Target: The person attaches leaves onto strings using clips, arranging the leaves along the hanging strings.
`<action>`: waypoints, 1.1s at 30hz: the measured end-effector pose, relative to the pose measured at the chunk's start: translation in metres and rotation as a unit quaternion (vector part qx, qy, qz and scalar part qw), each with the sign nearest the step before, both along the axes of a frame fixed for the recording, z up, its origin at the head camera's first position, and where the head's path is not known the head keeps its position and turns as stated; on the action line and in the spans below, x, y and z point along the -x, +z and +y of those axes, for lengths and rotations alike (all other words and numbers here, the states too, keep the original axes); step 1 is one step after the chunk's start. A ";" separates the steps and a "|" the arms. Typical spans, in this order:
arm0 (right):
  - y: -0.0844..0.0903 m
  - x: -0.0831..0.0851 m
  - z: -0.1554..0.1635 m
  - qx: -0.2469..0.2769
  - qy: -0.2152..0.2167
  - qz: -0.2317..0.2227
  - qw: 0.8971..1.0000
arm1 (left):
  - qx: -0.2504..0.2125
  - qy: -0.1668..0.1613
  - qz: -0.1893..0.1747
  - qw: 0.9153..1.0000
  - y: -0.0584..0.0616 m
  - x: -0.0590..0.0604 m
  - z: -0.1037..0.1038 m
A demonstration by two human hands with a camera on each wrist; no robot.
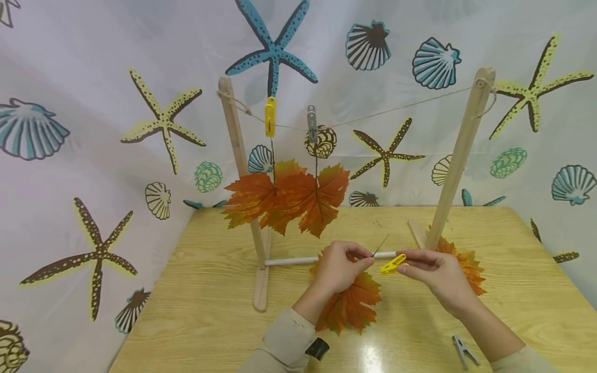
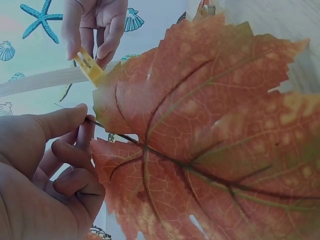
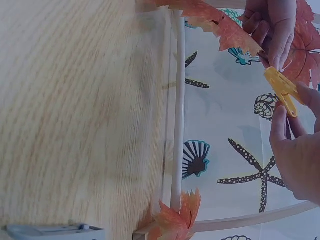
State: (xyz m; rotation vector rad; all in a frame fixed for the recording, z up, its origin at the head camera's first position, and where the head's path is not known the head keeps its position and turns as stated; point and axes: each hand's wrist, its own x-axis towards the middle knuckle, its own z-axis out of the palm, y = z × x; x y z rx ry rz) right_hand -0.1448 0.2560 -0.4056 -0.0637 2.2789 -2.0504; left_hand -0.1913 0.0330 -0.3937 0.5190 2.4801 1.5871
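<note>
My left hand (image 1: 342, 264) pinches the dark stem (image 2: 111, 129) of an orange artificial maple leaf (image 2: 200, 135) between thumb and forefinger. In the head view the leaf hangs below that hand, and the stem's tip pokes up past the fingers. My right hand (image 1: 436, 274) pinches a yellow clothespin (image 1: 393, 263) at its handle end, its nose pointing toward the left hand. Clothespin and stem are close together but apart. Behind the hands, a yellow clothespin (image 1: 270, 117) and a grey clothespin (image 1: 312, 124) on the twine (image 1: 387, 110) each hold a hanging leaf by its stem.
Two wooden posts (image 1: 450, 166) carry the twine, with a white rod (image 1: 291, 261) joining them low down. Another orange leaf (image 1: 471, 267) lies by the right post's foot. A grey clothespin (image 1: 464, 352) lies on the wooden table (image 1: 210, 311) at the front right.
</note>
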 end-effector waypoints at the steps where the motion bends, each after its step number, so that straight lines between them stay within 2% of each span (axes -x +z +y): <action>1: 0.000 0.001 0.000 0.002 -0.002 -0.001 1.000 | 0.002 0.001 0.001 1.000 0.000 0.000 0.000; 7: 0.000 0.005 -0.002 0.003 0.001 0.014 1.000 | 0.022 0.020 0.015 0.999 0.002 0.001 0.002; 10: 0.003 0.008 -0.003 -0.011 -0.006 0.023 1.000 | 0.016 0.027 0.018 0.999 0.003 0.001 0.002; 13: 0.007 0.009 -0.004 -0.033 -0.013 0.025 0.999 | 0.007 0.024 0.017 1.000 0.005 0.001 0.001; 21: 0.018 0.011 -0.004 -0.080 -0.025 0.032 0.996 | 0.019 0.029 0.020 0.999 0.013 0.002 0.000; 28: 0.027 0.013 -0.008 -0.071 -0.024 0.039 0.996 | 0.004 0.025 0.005 1.000 0.020 0.006 -0.004; 33: 0.037 0.015 -0.013 -0.089 -0.019 0.043 0.995 | -0.008 0.023 0.000 1.000 0.028 0.006 -0.007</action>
